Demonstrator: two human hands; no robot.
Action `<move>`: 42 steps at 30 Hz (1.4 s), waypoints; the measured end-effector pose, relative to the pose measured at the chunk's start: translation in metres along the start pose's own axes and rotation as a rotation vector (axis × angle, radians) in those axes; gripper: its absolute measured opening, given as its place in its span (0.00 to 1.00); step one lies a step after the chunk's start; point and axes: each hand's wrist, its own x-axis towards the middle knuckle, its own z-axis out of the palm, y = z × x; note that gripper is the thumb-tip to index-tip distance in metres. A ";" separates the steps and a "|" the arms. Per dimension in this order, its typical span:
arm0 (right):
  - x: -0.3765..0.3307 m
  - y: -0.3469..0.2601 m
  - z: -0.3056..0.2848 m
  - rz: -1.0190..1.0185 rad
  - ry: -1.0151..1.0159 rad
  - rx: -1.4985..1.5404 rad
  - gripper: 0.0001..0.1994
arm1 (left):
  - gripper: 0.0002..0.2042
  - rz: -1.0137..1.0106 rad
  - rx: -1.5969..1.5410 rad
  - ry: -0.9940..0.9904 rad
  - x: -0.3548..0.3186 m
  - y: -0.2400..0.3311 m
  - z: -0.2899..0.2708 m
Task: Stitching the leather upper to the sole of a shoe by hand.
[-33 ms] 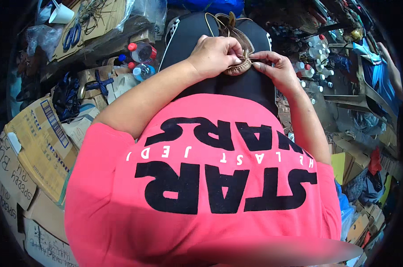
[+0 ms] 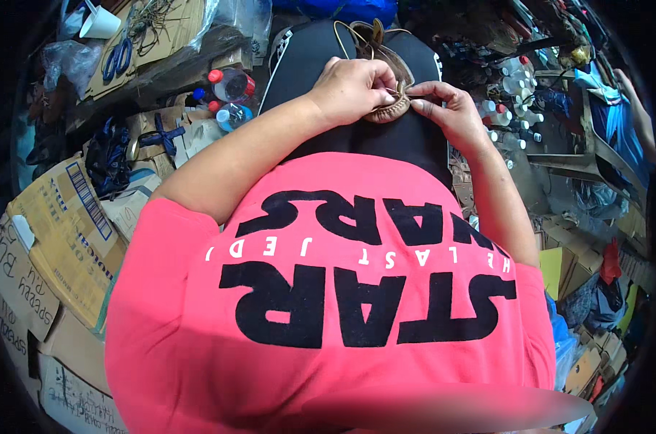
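Observation:
A brown leather moccasin (image 2: 390, 111) with a gathered, puckered seam around its toe rests on my black-trousered lap (image 2: 320, 54). Its toe end points toward me. Thin tan laces (image 2: 336, 36) loop out from its far end. My left hand (image 2: 349, 90) is closed on the shoe from the left, thumb and forefinger pinched at the inner side of the toe seam. From the right, the thumb and forefinger of my right hand (image 2: 451, 116) pinch the shoe's edge at the same seam. Any needle or fine thread between the fingertips is too small to make out.
At left lie plastic bottles (image 2: 234, 85), blue-handled scissors (image 2: 118, 61), a white cup (image 2: 100, 23) and cardboard boxes (image 2: 67, 217). More bottles (image 2: 516, 83) crowd the right, by a wooden frame (image 2: 566, 163) with blue cloth (image 2: 621, 130). Another person's arm (image 2: 637, 116) shows at far right.

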 end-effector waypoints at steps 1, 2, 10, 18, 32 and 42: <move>0.003 -0.001 0.000 0.002 0.002 -0.034 0.08 | 0.06 -0.007 -0.027 -0.009 0.004 -0.003 0.002; 0.004 -0.001 -0.001 0.006 0.008 -0.067 0.06 | 0.06 0.005 -0.015 -0.040 0.007 0.002 0.001; 0.009 0.003 -0.020 -0.171 -0.032 -0.271 0.05 | 0.04 0.442 0.455 -0.063 0.012 0.015 -0.018; -0.020 0.018 -0.027 -0.171 0.116 -0.213 0.07 | 0.05 0.163 0.248 -0.180 0.006 0.018 -0.017; -0.009 0.012 -0.071 -0.096 0.257 -0.611 0.08 | 0.04 0.390 0.497 -0.280 0.015 0.015 -0.014; -0.009 -0.043 -0.001 -0.420 -0.044 -1.229 0.03 | 0.04 0.350 0.526 -0.279 0.012 0.011 -0.018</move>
